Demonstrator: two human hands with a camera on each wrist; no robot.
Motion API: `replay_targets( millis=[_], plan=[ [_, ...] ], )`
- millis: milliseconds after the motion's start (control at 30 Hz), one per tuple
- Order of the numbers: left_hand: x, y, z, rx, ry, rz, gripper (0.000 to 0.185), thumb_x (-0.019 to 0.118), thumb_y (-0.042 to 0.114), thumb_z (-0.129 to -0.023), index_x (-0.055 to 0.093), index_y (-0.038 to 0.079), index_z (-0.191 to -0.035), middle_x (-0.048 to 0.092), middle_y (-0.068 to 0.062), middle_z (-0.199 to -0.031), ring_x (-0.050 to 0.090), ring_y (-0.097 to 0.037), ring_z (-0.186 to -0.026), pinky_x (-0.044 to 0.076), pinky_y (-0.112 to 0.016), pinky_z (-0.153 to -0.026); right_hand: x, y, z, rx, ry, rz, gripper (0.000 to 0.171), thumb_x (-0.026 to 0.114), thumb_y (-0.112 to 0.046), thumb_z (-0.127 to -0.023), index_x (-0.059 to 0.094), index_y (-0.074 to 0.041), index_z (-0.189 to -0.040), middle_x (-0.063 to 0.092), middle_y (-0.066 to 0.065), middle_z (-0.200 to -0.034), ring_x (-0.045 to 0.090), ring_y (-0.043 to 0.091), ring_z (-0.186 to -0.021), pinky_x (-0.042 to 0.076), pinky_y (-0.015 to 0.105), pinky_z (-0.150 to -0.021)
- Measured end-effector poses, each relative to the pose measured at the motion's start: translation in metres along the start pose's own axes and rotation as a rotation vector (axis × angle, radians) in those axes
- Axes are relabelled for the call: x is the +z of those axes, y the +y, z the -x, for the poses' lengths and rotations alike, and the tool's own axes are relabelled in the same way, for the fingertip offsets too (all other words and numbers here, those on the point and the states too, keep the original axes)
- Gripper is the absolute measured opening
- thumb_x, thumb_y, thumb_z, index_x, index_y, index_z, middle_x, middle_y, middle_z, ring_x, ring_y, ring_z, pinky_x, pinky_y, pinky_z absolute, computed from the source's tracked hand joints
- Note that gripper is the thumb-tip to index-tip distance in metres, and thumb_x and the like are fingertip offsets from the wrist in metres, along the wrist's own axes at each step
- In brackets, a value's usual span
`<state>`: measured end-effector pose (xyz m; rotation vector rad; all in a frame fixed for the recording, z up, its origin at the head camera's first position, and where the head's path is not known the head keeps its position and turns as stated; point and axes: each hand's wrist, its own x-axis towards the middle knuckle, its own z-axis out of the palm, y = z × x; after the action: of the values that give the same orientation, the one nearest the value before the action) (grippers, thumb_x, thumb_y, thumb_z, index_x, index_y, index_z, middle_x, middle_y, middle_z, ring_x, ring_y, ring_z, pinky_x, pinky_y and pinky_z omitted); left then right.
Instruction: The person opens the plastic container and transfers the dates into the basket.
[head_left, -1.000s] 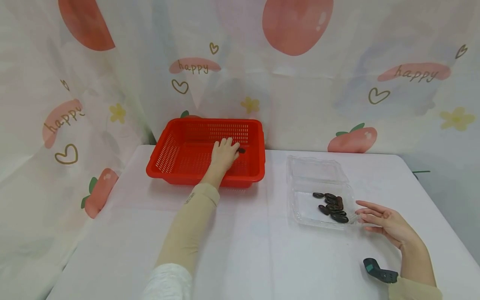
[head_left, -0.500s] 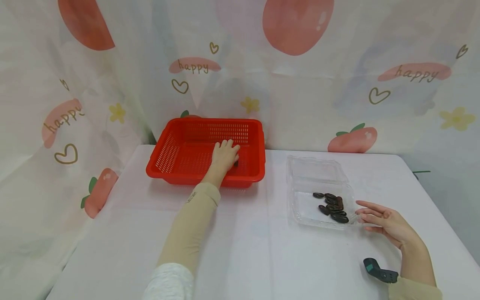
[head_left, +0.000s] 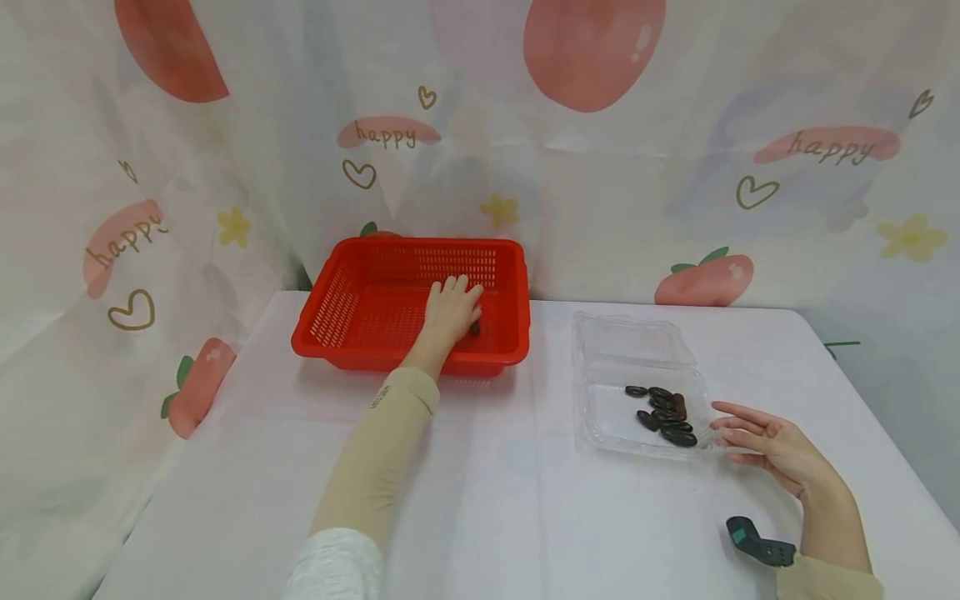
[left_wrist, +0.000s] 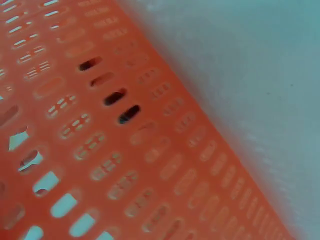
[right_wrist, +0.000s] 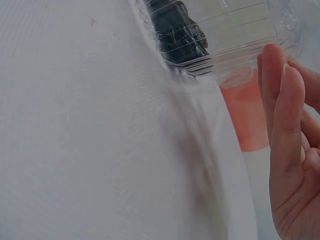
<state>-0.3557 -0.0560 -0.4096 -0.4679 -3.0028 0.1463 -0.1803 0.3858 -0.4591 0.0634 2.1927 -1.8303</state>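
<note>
My left hand (head_left: 450,310) lies inside the red slotted basket (head_left: 352,300) at the back of the table. Its fingers are curled over a small dark oval piece (head_left: 474,327) that peeks out at the thumb side. The left wrist view shows only the basket mesh (left_wrist: 125,150) and white cloth. My right hand (head_left: 757,437) rests open on the table, its fingers (right_wrist: 285,125) touching the right edge of a clear plastic clamshell box (head_left: 600,425). Several dark pieces (head_left: 666,412) lie in that box, also seen through its wall (right_wrist: 175,27).
A small dark green and black device (head_left: 757,548) lies by my right wrist near the table's front edge. A printed curtain hangs close behind and to the left of the white table (head_left: 487,500). The box's open lid (head_left: 630,337) lies flat behind it.
The dark piece in the basket went from just beyond my left fingertips to under the hand by the thumb. The right hand has stayed still.
</note>
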Motion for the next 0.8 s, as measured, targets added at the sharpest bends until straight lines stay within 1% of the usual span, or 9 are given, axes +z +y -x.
replay_targets(
  millis=[200,333,467,600,800],
  plan=[
    [-0.014,0.015,0.0,0.019,0.045,0.022,0.038,0.043,0.035,-0.095,0.043,0.024,-0.132,0.042,-0.004,-0.132,0.036,-0.023,-0.119,0.03,-0.042,-0.099,0.0,-0.001,0.0,0.016,0.009,0.016,0.034,0.058,-0.012,-0.09,0.059,-0.04,-0.108,0.065,-0.016,-0.093,0.063,0.005,-0.081,0.052,0.027,-0.066],
    [-0.028,0.029,0.002,0.055,0.101,0.012,0.037,0.043,0.035,-0.095,0.043,0.025,-0.131,0.042,-0.003,-0.133,0.037,-0.022,-0.121,0.031,-0.041,-0.1,0.0,-0.001,0.001,0.017,0.01,0.019,0.034,0.058,-0.012,-0.09,0.059,-0.041,-0.108,0.064,-0.016,-0.093,0.063,0.005,-0.081,0.052,0.027,-0.067],
    [-0.039,0.045,0.002,0.095,0.165,-0.023,0.036,0.043,0.036,-0.095,0.043,0.025,-0.129,0.044,-0.001,-0.128,0.04,-0.02,-0.117,0.033,-0.039,-0.097,0.0,0.0,0.001,0.008,0.005,0.013,0.034,0.057,-0.011,-0.09,0.06,-0.04,-0.108,0.065,-0.015,-0.093,0.063,0.005,-0.081,0.052,0.027,-0.066],
    [-0.043,0.06,0.003,0.133,0.206,-0.051,0.033,0.042,0.037,-0.095,0.045,0.025,-0.126,0.046,0.0,-0.121,0.041,-0.018,-0.109,0.034,-0.035,-0.092,-0.001,0.0,0.0,0.016,0.003,0.014,0.034,0.057,-0.012,-0.09,0.059,-0.041,-0.108,0.065,-0.016,-0.093,0.063,0.004,-0.082,0.052,0.026,-0.067],
    [-0.041,0.085,0.008,0.194,0.244,-0.084,0.029,0.043,0.039,-0.094,0.046,0.028,-0.12,0.048,0.003,-0.114,0.043,-0.014,-0.103,0.034,-0.03,-0.085,0.0,0.0,0.0,0.014,0.007,0.028,0.034,0.057,-0.013,-0.09,0.059,-0.041,-0.109,0.064,-0.017,-0.093,0.063,0.004,-0.082,0.052,0.026,-0.067]
  ],
)
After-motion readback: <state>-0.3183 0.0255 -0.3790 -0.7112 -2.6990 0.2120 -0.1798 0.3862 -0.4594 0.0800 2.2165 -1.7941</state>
